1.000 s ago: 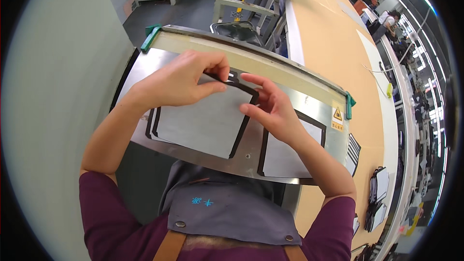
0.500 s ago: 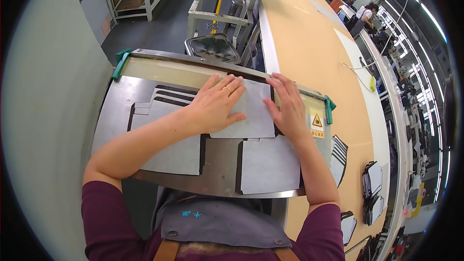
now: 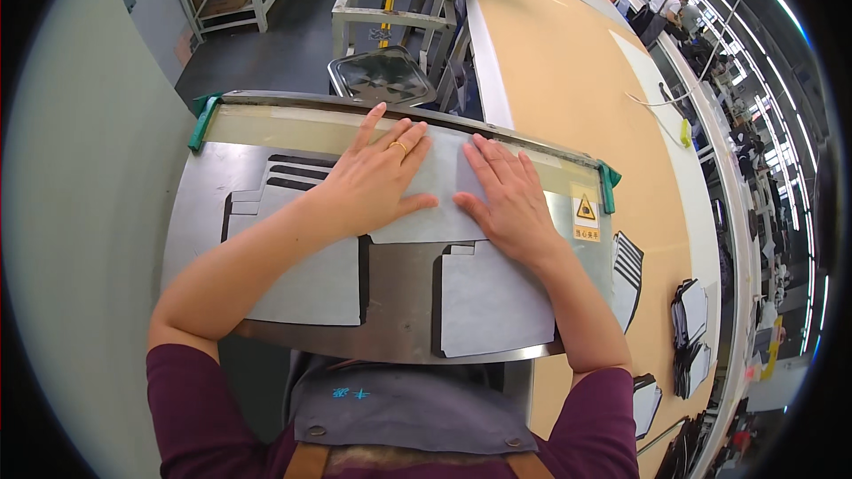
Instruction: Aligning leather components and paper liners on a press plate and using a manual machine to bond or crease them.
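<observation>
Grey apron (image 3: 413, 401), blue marks (image 3: 350, 394) on its front, round buttons (image 3: 317, 431) near its corners, brown straps (image 3: 307, 459), purple shirt (image 3: 202, 412) under it, gold ring (image 3: 399, 145)

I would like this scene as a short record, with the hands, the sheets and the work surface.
left hand: palm down on the middle sheet
right hand: palm down on the same sheet
left sheet: pale, dark-edged, partly hidden by left forearm
right sheet: pale, dark left edge
work surface: shiny metal
</observation>
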### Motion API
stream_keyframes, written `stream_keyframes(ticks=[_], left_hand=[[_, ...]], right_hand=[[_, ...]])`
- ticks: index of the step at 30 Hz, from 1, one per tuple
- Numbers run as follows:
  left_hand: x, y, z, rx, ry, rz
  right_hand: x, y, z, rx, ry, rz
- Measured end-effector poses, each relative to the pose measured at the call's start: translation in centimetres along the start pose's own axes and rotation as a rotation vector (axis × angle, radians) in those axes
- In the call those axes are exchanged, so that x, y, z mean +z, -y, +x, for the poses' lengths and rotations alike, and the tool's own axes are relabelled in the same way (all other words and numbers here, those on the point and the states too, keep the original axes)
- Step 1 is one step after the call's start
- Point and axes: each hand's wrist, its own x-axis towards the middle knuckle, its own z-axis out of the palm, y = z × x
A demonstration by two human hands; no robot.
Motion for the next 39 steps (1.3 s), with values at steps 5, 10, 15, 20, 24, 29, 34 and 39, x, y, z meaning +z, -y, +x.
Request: stream_keyframes(ticks=[5, 10, 15, 20, 24, 29, 34, 39], left_hand=[[0.2, -0.6, -0.3, -0.027, -0.010, 0.029], [0.4, -0.8, -0.5, -0.012, -0.045, 0.034], [-0.3, -1.0, -0.3, -0.027, -0.035, 0.018], [0.0, -0.9, -0.2, -0.044, -0.014, -0.012], [-0.2, -1.0, -0.2, -0.029, -0.048, -0.030], [-0.4, -0.9, -0.8, -0.023, -0.120, -0.045], [-1.8, 0.0, -0.1, -0.342, -0.047, -0.074], [-1.8, 0.4, 0.4, -0.232, -0.153, -0.387]], right_hand=[[-0.1, 0.0, -0.3, 0.004, 0.047, -0.058], [-0.2, 0.0, -0.3, -0.010, 0.031, -0.076], [-0.6, 0.2, -0.1, -0.001, 0.012, -0.050], [-0.3, 0.0, -0.1, 0.002, 0.004, -0.027], [-0.7, 0.2, -0.1, -0.012, -0.010, -0.013], [-0.5, 0.7, 0.0, -0.029, -0.027, -0.026], [-0.5, 0.7, -0.2, -0.016, -0.012, 0.011], [-0.2, -0.3, 1.6, -0.011, -0.220, 0.255]])
